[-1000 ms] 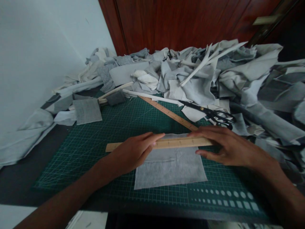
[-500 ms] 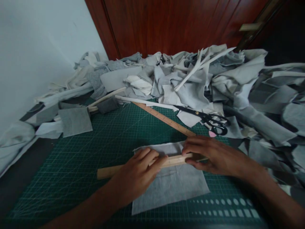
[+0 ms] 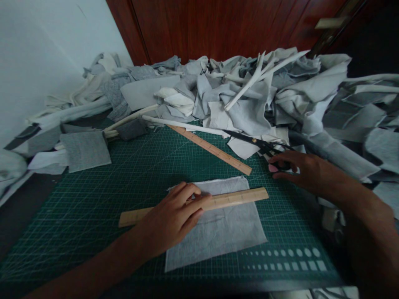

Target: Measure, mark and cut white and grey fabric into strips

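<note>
Scissors (image 3: 262,144) partly out of sight behind R hand (image 3: 304,168)

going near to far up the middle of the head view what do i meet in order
Near ruler under the left hand → angled ruler → white strip → cloth pile → door. The grey sheet shows on both sides of the near ruler, so it's left out.

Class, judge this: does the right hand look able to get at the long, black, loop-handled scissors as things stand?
Probably yes: the right hand is at the handle end of the scissors, with nothing visible blocking the way.
</note>
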A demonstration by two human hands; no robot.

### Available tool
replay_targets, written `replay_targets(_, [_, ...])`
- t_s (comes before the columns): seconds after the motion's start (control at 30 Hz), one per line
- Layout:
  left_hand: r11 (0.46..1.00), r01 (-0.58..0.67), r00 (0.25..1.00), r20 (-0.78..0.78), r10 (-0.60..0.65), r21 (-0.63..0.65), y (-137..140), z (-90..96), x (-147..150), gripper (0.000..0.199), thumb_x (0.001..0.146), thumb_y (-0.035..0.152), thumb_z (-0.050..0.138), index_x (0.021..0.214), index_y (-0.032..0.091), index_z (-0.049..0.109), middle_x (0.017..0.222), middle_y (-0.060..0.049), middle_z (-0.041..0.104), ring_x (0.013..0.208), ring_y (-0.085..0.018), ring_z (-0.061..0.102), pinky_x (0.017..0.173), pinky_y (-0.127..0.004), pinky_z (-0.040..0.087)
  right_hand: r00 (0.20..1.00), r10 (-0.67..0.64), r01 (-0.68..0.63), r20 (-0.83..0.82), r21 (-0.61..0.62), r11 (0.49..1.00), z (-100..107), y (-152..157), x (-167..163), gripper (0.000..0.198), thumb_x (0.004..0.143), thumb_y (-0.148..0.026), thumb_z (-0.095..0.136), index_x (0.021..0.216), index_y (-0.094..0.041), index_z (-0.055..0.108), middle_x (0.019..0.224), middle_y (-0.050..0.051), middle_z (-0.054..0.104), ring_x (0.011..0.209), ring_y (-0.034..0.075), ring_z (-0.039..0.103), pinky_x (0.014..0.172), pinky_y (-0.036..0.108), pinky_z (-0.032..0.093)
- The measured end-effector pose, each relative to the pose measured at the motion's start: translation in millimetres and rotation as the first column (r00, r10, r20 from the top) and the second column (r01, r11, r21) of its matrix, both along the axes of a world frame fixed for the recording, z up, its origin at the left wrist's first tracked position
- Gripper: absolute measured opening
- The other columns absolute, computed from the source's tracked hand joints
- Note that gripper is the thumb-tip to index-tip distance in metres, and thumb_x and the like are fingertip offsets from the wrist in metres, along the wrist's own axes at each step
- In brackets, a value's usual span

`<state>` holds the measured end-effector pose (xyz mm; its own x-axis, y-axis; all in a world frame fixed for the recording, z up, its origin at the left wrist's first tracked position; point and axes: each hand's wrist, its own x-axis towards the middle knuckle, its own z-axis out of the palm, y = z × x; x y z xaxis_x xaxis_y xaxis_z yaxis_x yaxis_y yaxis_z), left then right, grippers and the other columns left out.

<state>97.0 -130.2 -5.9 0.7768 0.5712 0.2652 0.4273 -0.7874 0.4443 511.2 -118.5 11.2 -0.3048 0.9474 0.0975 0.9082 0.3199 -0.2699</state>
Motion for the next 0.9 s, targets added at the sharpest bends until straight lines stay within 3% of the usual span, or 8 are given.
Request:
replay_targets(0.17, [0.999,-0.011,1.0,0.0,0.011,-0.034,1,0.5,1,0.036,0.108,0.018,0.05,0.142,0.022,0.059,0.114,-0.007,0.061,0.107,-0.022,0.058,0.096,-0.039,0.052,1.0,0.027,-0.027,-0.016,-0.014,1.0,8,-3,-9,0.015,0.097,-0.036,0.065,0.1,-0.024,0.073,0.096,0.005,0.076,0.082,0.021,0.073,0.073,0.034,0.056])
replay_targets(0.33, [0.999,-0.011,1.0,-0.021,0.01,-0.032,0,2.9,1,0.035,0.107,0.017,0.052,0.141,0.02,0.06,0.116,-0.008,0.061,0.109,-0.023,0.058,0.097,-0.038,0.052,0.999,0.015,-0.014,0.03,-0.027,1.0,15,-6,-16,0.015,0.101,-0.031,0.062,0.105,-0.02,0.073,0.101,0.01,0.076,0.085,0.021,0.072,0.073,0.034,0.055])
replay_targets(0.63, [1.0,-0.007,0.998,-0.057,0.008,0.021,-1,2.0,0,0.035,0.108,0.017,0.049,0.143,0.017,0.057,0.119,-0.009,0.061,0.111,-0.023,0.058,0.101,-0.04,0.051,0.996,-0.001,-0.003,0.084,0.044,0.999,23,-1,-17,0.022,0.102,-0.03,0.057,0.095,-0.017,0.074,0.081,0.008,0.073,0.066,0.017,0.066,0.061,0.031,0.048])
replay_targets(0.77, [0.998,-0.014,0.998,-0.065,0.018,0.056,-4,3.5,1,0.039,0.107,0.016,0.05,0.145,0.02,0.054,0.122,-0.01,0.061,0.112,-0.024,0.058,0.102,-0.042,0.052,1.0,-0.027,0.025,0.009,0.142,0.99,37,-7,-40,0.019,0.102,-0.033,0.062,0.099,-0.018,0.074,0.08,0.004,0.077,0.057,0.014,0.067,0.054,0.026,0.049])
replay_targets(0.9, [0.998,-0.001,0.999,-0.047,0.003,0.061,-6,5.5,4,0.037,0.105,0.012,0.051,0.141,0.021,0.055,0.12,-0.008,0.062,0.115,-0.023,0.058,0.105,-0.04,0.052,0.982,0.124,-0.103,-0.145,0.144,0.984,37,-17,-84,0.017,0.105,-0.031,0.06,0.103,-0.02,0.073,0.097,0.005,0.08,0.078,0.017,0.076,0.069,0.027,0.059])
